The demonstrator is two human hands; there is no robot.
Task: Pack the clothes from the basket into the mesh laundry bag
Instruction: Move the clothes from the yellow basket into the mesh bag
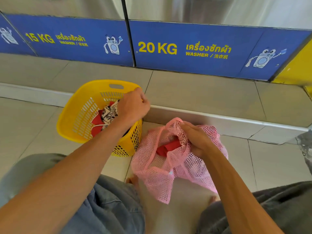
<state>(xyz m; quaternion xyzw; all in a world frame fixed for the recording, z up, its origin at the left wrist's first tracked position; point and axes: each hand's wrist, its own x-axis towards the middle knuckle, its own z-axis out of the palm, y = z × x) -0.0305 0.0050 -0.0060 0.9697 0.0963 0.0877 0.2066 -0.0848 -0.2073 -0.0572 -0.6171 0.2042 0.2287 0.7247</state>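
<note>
A yellow plastic basket (81, 115) stands on the tiled floor at centre left. In it lie a red garment (97, 118) and a black-and-white patterned cloth (109, 113). My left hand (133, 104) reaches into the basket and grips the patterned cloth. To the right lies a pink mesh laundry bag (160, 176), its mouth held open. My right hand (196, 137) grips the bag's rim. A red garment (166, 147) shows inside the bag.
Two washers with blue panels (185, 48) marked 15 KG and 20 KG stand behind a raised tiled step (202, 97). My knees in jeans (108, 210) and my bare toes (133, 180) are at the bottom. A yellow wall edge (297, 68) is at far right.
</note>
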